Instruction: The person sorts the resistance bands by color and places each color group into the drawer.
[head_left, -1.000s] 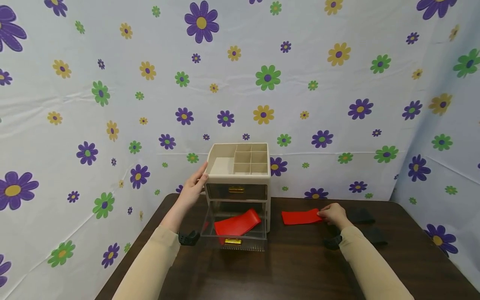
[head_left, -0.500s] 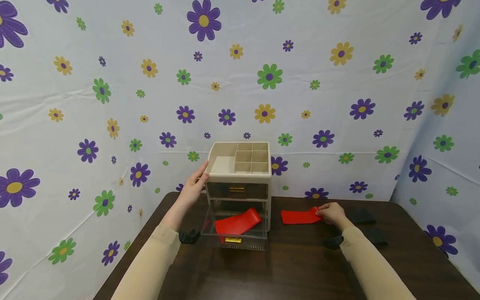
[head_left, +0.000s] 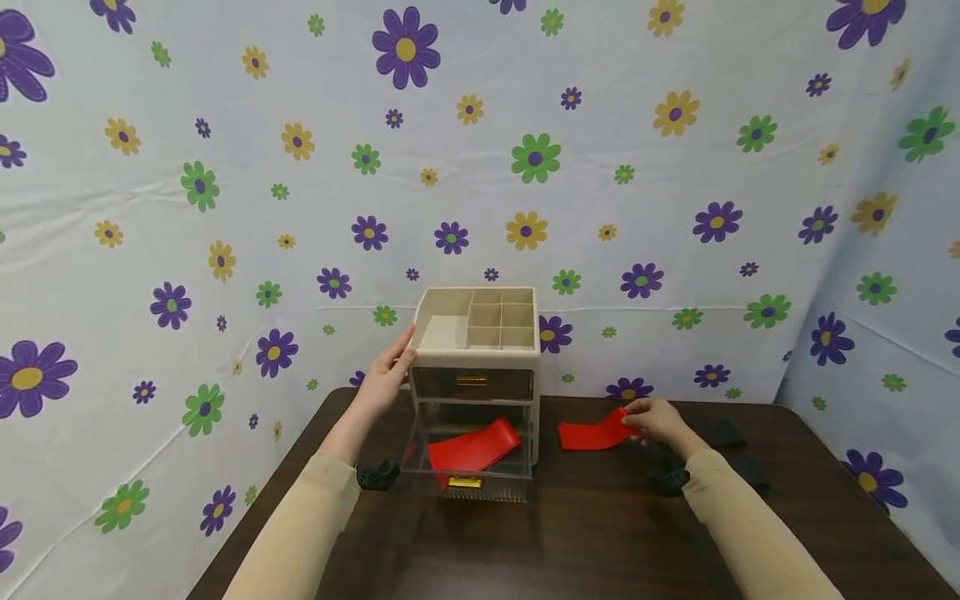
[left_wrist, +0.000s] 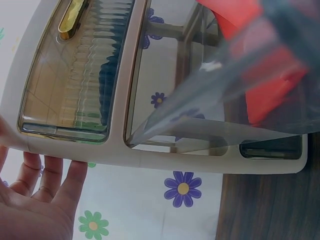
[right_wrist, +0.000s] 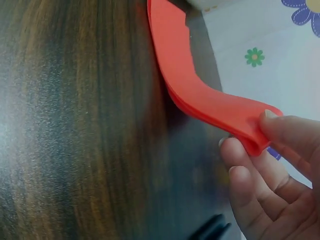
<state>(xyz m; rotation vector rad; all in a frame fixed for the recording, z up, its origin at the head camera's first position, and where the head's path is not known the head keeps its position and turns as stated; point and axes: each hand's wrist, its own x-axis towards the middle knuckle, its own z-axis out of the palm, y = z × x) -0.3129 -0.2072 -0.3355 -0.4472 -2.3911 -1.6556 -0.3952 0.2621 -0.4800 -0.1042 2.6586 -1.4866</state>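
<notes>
In the head view my left hand (head_left: 385, 377) rests against the left side of a cream drawer organizer (head_left: 476, 358). The left wrist view shows its fingers (left_wrist: 52, 175) fairly straight along the side wall. Below, a clear drawer (head_left: 487, 487) is pulled out, with a red resistance band (head_left: 474, 450) inside. To the right, my right hand (head_left: 660, 422) pinches the end of a second red resistance band (head_left: 592, 435) between thumb and fingers. That held end is raised and folded over in the right wrist view, while the far end of the band (right_wrist: 172, 30) lies on the table.
Two flat black bands lie beyond my right wrist, the farther black band (head_left: 723, 432) nearer the wall. Compartments (head_left: 501, 317) divide the organizer's top, above a closed tinted drawer (head_left: 474, 383). A flowered cloth (head_left: 637, 333) hangs behind the dark wooden table (head_left: 600, 533).
My right hand has moved slightly left and lifted its end of the red resistance band, which now bends upward. The left hand and the organizer stay put.
</notes>
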